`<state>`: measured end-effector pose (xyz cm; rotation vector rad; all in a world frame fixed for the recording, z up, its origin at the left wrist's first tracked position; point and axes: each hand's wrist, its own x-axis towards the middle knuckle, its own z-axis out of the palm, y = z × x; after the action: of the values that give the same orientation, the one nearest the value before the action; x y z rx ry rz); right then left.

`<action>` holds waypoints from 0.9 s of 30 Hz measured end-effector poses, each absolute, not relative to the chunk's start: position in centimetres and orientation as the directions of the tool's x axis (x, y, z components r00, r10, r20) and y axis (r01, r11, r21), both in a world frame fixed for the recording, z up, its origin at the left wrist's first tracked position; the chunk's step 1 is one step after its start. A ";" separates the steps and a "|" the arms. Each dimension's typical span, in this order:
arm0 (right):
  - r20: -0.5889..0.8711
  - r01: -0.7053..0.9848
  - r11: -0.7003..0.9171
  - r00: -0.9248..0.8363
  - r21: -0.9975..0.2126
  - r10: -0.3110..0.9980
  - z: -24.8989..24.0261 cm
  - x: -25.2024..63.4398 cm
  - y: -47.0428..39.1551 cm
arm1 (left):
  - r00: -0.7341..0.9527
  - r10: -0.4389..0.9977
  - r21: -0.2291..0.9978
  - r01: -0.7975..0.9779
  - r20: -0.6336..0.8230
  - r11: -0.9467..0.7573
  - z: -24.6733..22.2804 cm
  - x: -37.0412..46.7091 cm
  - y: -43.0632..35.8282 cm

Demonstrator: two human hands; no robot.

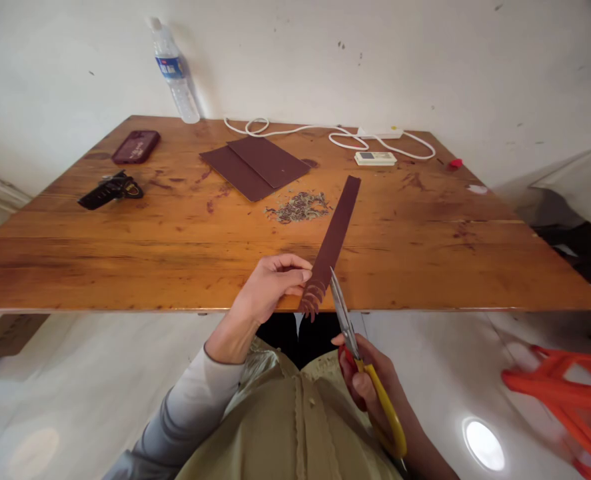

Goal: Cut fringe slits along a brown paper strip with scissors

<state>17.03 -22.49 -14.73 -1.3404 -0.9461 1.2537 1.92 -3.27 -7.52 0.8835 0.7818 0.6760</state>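
Observation:
My left hand (pixel 278 287) pinches the left edge of a long dark red-brown strip (pixel 336 230), which looks like sandpaper. Its near end is cut into several curling narrow slivers, close to the table's front edge. In my right hand (pixel 375 383) is a pair of scissors (pixel 344 310) with one yellow and one red handle. The blades point up and away, their tips at the strip's right edge; whether they touch it I cannot tell. Beyond the strip lies a heap of small cut shreds (pixel 300 207). Behind that rest two overlapping red-brown sheets (pixel 270 163).
On the wooden table (pixel 175 267) stand a plastic bottle (pixel 178 80) against the wall, a dark red phone case (pixel 136 147) and a black strap-like object (pixel 110 190). A white cable (pixel 300 128), power strip (pixel 380 133) and white remote (pixel 375 159) lie at the back. An orange stool (pixel 565 387) is at lower right.

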 end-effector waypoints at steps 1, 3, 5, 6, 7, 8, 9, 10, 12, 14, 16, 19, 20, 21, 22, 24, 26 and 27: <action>-0.166 -0.155 -0.147 0.118 -0.977 0.979 -14.7 16.8 -22.5 | 0.533 0.790 0.850 -0.225 -0.303 0.477 -7.6 2.1 -3.4; -0.152 -0.235 -0.133 0.063 -0.963 0.986 -14.5 16.4 -22.5 | 0.505 0.809 0.828 -0.282 -0.301 0.484 -7.6 2.3 -3.6; -0.149 -0.255 -0.134 0.040 -0.958 0.988 -14.3 16.1 -22.4 | 0.481 0.823 0.813 -0.319 -0.304 0.487 -7.7 2.5 -3.7; -0.144 -0.254 -0.130 0.038 -0.958 0.989 -14.2 16.0 -22.3 | 0.474 0.826 0.808 -0.330 -0.305 0.488 -7.7 2.6 -3.7; -0.140 -0.249 -0.126 0.039 -0.960 0.989 -14.2 15.9 -22.3 | 0.473 0.827 0.804 -0.338 -0.304 0.489 -7.7 2.6 -3.7; -0.138 -0.241 -0.125 0.041 -0.962 0.990 -14.1 15.9 -22.3 | 0.473 0.828 0.803 -0.342 -0.302 0.488 -7.6 2.6 -3.7; -0.139 -0.231 -0.125 0.044 -0.965 0.989 -14.1 15.9 -22.3 | 0.475 0.828 0.804 -0.344 -0.297 0.486 -7.6 2.6 -3.8; -0.141 -0.221 -0.126 0.051 -0.967 0.989 -14.1 16.0 -22.3 | 0.478 0.828 0.806 -0.342 -0.294 0.484 -7.6 2.6 -3.8; -0.139 -0.195 -0.123 0.070 -0.973 0.988 -14.1 16.1 -22.3 | 0.484 0.825 0.808 -0.338 -0.291 0.483 -7.4 2.6 -3.8; -0.122 -0.173 -0.107 0.080 -0.979 0.989 -14.1 16.1 -22.3 | 0.491 0.822 0.807 -0.339 -0.287 0.484 -7.3 2.6 -3.9; -0.114 -0.167 -0.101 0.073 -0.981 0.991 -14.0 16.1 -22.3 | 0.496 0.822 0.803 -0.350 -0.279 0.483 -7.2 2.6 -3.9; -0.128 -0.176 -0.114 0.068 -0.978 0.989 -13.8 15.9 -22.0 | 0.498 0.822 0.797 -0.360 -0.275 0.485 -7.2 2.6 -3.9; -0.128 -0.176 -0.113 0.074 -0.978 0.989 -13.7 15.9 -21.9 | 0.500 0.820 0.795 -0.360 -0.278 0.488 -7.2 2.6 -3.9; -0.125 -0.175 -0.109 0.084 -0.979 0.989 -13.7 15.8 -21.9 | 0.503 0.818 0.793 -0.360 -0.280 0.492 -7.2 2.6 -3.9; -0.124 -0.173 -0.106 0.097 -0.979 0.988 -13.7 15.8 -21.8 | 0.508 0.814 0.789 -0.360 -0.281 0.497 -7.2 2.6 -3.9; -0.122 -0.185 -0.100 0.112 -0.978 0.986 -13.7 15.7 -21.6 | 0.518 0.807 0.783 -0.360 -0.284 0.506 -7.4 2.5 -3.9; -0.119 -0.199 -0.093 0.124 -0.976 0.985 -14.0 15.8 -21.5 | 0.522 0.803 0.778 -0.362 -0.288 0.514 -7.5 2.4 -3.9; -0.114 -0.202 -0.086 0.135 -0.976 0.984 -14.1 15.8 -21.4 | 0.521 0.802 0.777 -0.361 -0.291 0.516 -7.6 2.4 -3.9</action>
<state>15.81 -21.42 -14.10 -1.2002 -0.9082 1.2593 2.41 -3.88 -7.57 0.7157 0.7071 0.7725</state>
